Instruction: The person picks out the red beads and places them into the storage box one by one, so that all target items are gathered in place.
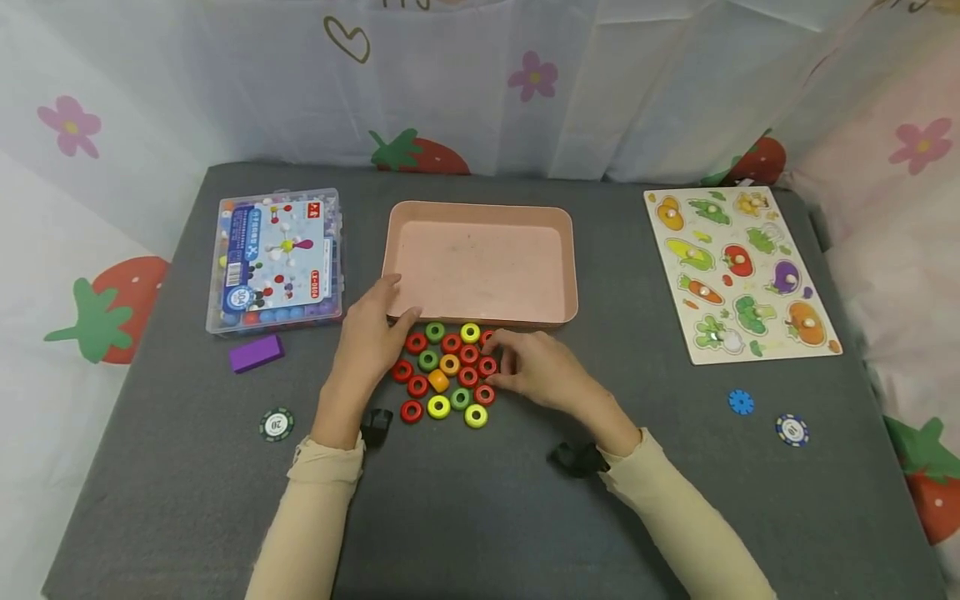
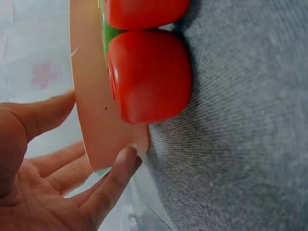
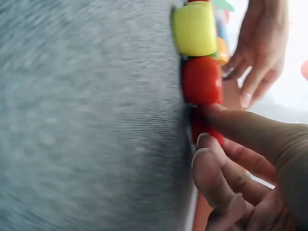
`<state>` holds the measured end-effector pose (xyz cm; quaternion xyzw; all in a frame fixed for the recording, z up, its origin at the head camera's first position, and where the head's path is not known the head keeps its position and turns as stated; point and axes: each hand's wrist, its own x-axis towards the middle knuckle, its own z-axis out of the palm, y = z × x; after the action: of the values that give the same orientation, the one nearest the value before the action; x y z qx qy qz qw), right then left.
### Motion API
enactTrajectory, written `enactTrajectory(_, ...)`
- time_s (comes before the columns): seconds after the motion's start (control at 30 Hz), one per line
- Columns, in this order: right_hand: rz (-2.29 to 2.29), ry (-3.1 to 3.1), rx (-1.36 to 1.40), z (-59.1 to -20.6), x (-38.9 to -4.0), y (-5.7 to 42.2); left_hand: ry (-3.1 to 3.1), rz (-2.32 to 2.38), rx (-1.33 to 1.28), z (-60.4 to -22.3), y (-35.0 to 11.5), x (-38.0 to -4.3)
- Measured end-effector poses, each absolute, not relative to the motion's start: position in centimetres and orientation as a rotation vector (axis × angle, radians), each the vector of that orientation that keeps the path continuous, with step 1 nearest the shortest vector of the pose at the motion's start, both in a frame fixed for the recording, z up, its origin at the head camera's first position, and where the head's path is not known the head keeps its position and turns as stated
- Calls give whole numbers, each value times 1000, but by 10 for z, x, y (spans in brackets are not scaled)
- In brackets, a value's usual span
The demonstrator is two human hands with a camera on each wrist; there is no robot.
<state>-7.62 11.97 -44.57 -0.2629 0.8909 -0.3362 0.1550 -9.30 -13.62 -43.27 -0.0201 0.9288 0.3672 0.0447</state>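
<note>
A flat group of chunky ring-shaped beads [image 1: 449,365] in red, green, yellow and orange lies on the grey table in front of a pink tray [image 1: 480,262]. One orange bead [image 1: 438,381] rests on its side. My left hand [image 1: 367,333] holds the tray's front left corner, thumb at the front rim and fingers around the side, beside the red beads [image 2: 151,77]. At the group's right edge, my right hand [image 1: 542,367] pinches a red bead [image 3: 199,122] between thumb and finger. A yellow bead [image 3: 195,31] stands farther along that edge.
A clear lidded box of colored pieces [image 1: 277,258] sits at the back left, with a purple block [image 1: 257,353] and a green-black chip [image 1: 277,424] before it. On the right lie a vegetable puzzle board [image 1: 742,275], a blue disc [image 1: 741,402] and a blue-white chip [image 1: 792,430].
</note>
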Motion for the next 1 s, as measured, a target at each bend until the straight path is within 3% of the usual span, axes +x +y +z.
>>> enactTrajectory(0.17, -934, 2585, -778, -445, -78, 120, 2836, 1152, -117, -433, -136, -91)
enactTrajectory(0.47, -1466, 2601, -673, -425, -108, 120, 2892, 1098, -104, -434, -136, -92)
enactTrajectory(0.73, -1318, 2747, -406, -439, -148, 106, 2863, 1098, -129, -431, -134, -92)
enactTrajectory(1.0, -1196, 2734, -259, -451, -157, 97, 2920, 1073, -94, -431, -133, -94)
